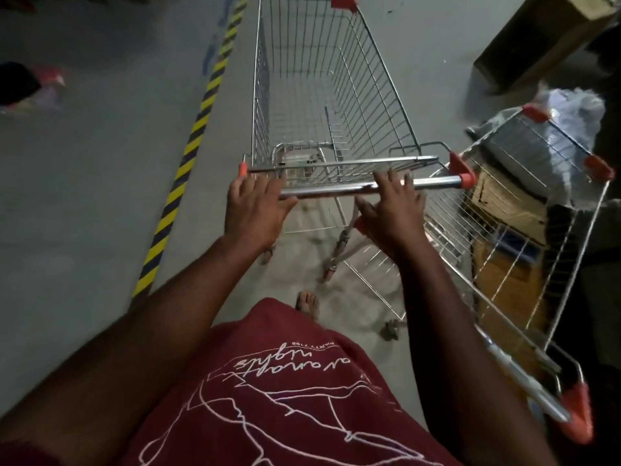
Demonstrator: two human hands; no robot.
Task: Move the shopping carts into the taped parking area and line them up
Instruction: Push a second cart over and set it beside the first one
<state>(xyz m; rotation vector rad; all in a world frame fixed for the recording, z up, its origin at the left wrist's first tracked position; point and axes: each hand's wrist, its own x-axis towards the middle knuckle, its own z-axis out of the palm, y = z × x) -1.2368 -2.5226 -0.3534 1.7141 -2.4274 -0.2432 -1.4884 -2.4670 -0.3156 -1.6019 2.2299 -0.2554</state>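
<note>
An empty wire shopping cart (322, 95) with red corner caps stands straight ahead of me on the grey floor. Its chrome handle bar (433, 181) runs across in front of my hands. My left hand (255, 210) lies against the bar's left end with its fingers stretched out. My right hand (393, 210) rests on the bar further right, fingers straight over the top and thumb below. A second wire cart (504, 237) stands at an angle close on the right, its side near the first cart's right rear corner. A yellow-and-black tape line (201, 112) runs along the floor to the left.
Cardboard boxes (504, 203) and a plastic-wrapped bundle (568, 116) sit behind the second cart. A large brown box (537, 38) lies at the far right. A small blurred red and black object (30, 85) lies at the left edge. My bare foot (307, 302) is under the handle.
</note>
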